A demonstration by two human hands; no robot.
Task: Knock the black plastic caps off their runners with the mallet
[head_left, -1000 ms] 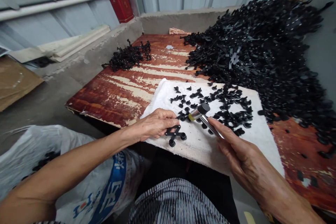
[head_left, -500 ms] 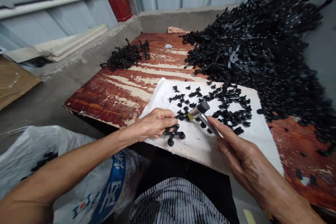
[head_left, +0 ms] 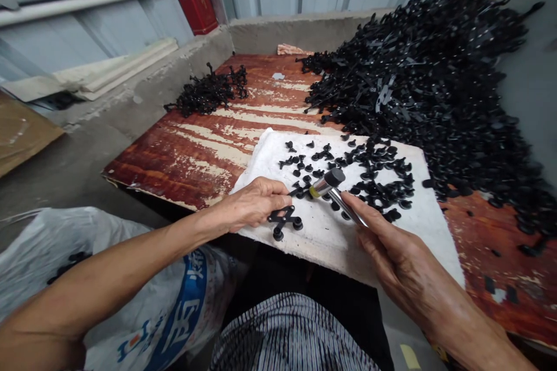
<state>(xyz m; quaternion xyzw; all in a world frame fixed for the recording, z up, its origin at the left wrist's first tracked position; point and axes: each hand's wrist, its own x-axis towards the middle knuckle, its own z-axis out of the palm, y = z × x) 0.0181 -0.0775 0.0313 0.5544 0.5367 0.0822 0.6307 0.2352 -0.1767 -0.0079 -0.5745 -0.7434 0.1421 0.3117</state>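
Note:
My left hand [head_left: 256, 206] is closed on a black jointed bracket [head_left: 285, 219], whose crossed arms end in small round feet below the fingers. One arm of it reaches right, under the hammer's head. My right hand [head_left: 387, 243] wraps round the metal handle of a small hammer [head_left: 334, 181] with a dark face on one end and a yellow one on the other. The yellow face is down by the bracket's far end; whether they touch I cannot tell. Around them, many small black knobs [head_left: 378, 191] lie on a white cloth [head_left: 313, 232].
A large heap of black parts [head_left: 418, 81] covers the back right of the worn red board [head_left: 183, 151]. A smaller pile [head_left: 211, 90] sits at the back left. At lower left stands a white plastic sack [head_left: 143, 307]; a red tin [head_left: 198, 10] rests on the ledge.
Both hands keep their grips, and the hammer stays at the bracket's end. The whole view has shifted very slightly; the knobs lie as before.

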